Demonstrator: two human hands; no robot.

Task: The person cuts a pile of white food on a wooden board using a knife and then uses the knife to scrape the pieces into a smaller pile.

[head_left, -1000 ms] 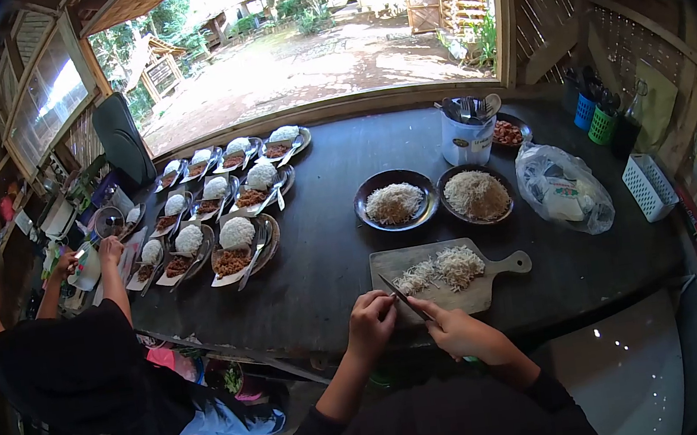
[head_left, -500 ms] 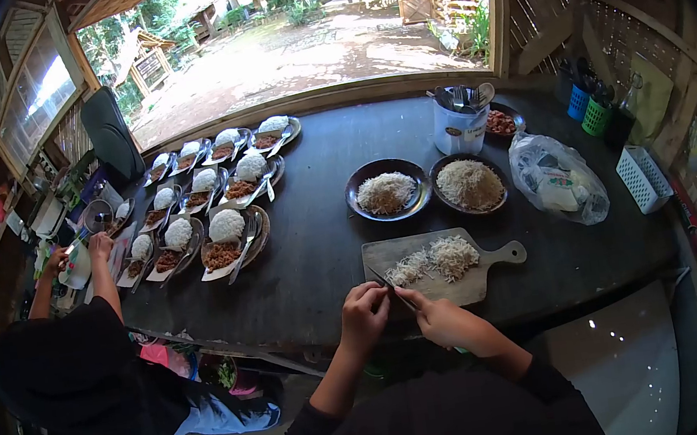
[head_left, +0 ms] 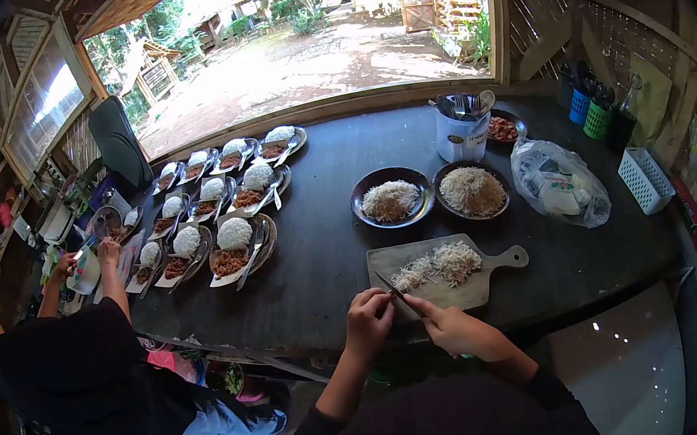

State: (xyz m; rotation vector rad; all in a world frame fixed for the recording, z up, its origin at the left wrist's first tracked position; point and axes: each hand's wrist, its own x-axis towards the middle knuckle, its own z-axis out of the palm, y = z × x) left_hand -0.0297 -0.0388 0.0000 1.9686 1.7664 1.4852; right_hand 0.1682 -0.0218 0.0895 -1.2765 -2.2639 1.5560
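My right hand (head_left: 458, 332) grips a knife (head_left: 394, 288), its blade slanting up and left over the near left part of the wooden chopping board (head_left: 380, 259). Close beside the blade, my left hand (head_left: 370, 319) is closed with its fingers pinched together. Whatever it holds, if anything, is hidden. Pale shredded food (head_left: 457, 262) lies in two small heaps on the board, the larger one nearer the board's handle. Behind the board stand two dark plates, a left plate (head_left: 426, 199) and a right plate (head_left: 503, 203), each heaped with similar pale shreds.
Several plates of rice and brown food (head_left: 233, 236) with cutlery stand on the left of the dark table (head_left: 319, 264). A co-worker (head_left: 80, 372) works there. A cutlery tub (head_left: 460, 136), a plastic bag (head_left: 558, 187) and a white perforated basket (head_left: 647, 181) are on the right.
The view has tilted slightly, so the table sits a little lower in it. The knife blade has turned and shows more fully between my hands. Both hands stay by the board's front left corner.
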